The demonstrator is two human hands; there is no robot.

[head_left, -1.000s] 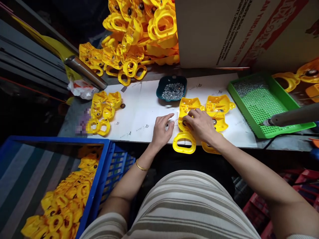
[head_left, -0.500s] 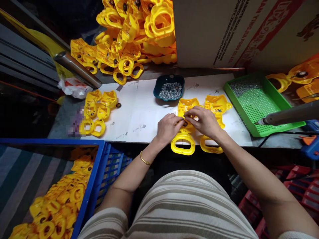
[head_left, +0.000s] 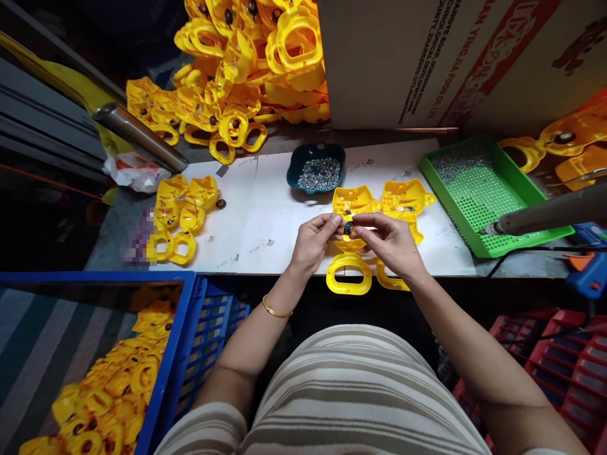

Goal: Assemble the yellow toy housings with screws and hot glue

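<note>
Between my fingertips is a small dark part (head_left: 348,228), perhaps an electronic component with thin wires; its exact kind is too small to tell. My left hand (head_left: 309,243) pinches it from the left. From the other side, my right hand (head_left: 392,245) grips it with thumb and fingers. Below them lies an open yellow plastic shell (head_left: 351,197) with a handle loop (head_left: 348,275) jutting over the table edge. A second yellow shell half (head_left: 403,194) rests alongside on the right, with thin wires running across it, partly covered by my right hand.
A dark bowl of screws (head_left: 317,167) and a green perforated tray (head_left: 497,189) stand behind and right. Another yellow shell set (head_left: 183,208) lies left. Piled yellow shells (head_left: 251,69) and a carton (head_left: 389,63) are at the back. A blue crate (head_left: 183,297) stands lower left; an electric screwdriver (head_left: 545,212) reaches in from the right.
My hands have come up off the left shell half and turned, so the small dark part now shows between the fingertips. The camera view has shifted slightly.
</note>
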